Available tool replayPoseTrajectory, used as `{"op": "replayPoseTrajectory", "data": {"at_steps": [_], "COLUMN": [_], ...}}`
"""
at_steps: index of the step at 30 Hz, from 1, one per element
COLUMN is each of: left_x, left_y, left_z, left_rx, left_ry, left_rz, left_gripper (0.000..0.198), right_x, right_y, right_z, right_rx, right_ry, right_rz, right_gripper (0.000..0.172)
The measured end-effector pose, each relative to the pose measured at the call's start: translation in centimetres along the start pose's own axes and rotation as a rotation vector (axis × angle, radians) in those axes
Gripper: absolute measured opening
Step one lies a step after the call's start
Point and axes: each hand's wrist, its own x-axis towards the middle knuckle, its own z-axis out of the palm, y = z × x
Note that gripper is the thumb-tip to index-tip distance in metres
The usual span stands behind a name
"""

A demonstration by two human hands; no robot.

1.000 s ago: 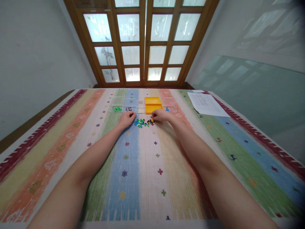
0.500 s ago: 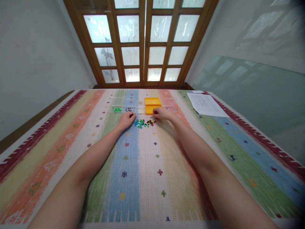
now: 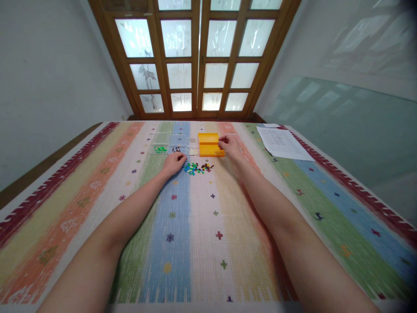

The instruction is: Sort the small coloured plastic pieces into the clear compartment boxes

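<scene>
The left hand (image 3: pixel 175 163) rests on the striped tabletop (image 3: pixel 203 243) just beside the left end of a loose pile of small pieces (image 3: pixel 195 168); its fingers curl inward with the thumb near them, and I cannot tell how far apart the tips of that grip are or whether they have hold of anything; the right hand (image 3: pixel 230 147) is at the right edge of the yellow box (image 3: pixel 209 138), its thumb and fingertips close together, though any piece within that grip is too small to make out; the pile, mostly blue and green at left and dark brown with some yellow at right, lies nearer the wearer than the yellow box; left of that box, clear containers hold green pieces (image 3: pixel 160 149), dark pieces (image 3: pixel 176 149) and pale pieces (image 3: pixel 193 151).
</scene>
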Motion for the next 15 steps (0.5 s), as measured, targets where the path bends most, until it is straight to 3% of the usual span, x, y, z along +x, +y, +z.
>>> {"op": "replayPoseTrajectory", "data": {"at_steps": [3,7,11,15], "left_x": [0.0,-0.2,-0.9,-1.7], "left_y": [0.0,0.3,2.2,5.1], "left_z": [0.0,-0.3,-0.5,0.2], "left_rx": [0.006,0.058,0.231,0.302], "left_ry": [0.001,-0.018,-0.043,-0.145], "left_rz": [-0.005,0.025,0.214,0.421], "left_gripper": [0.027,0.026,0.025,0.028], "right_x": [-0.1,-0.1,0.0,-0.1], "right_y": [0.1,-0.3,-0.4,0.2], "right_z": [0.0,-0.3,-0.4,0.3], "right_rx": [0.04,0.054,0.033,0.011], "right_ry": [-0.043,-0.058,-0.063,-0.048], "right_rz": [0.014,-0.011,-0.013,-0.012], "right_gripper": [0.031,0.022,0.019,0.019]}}
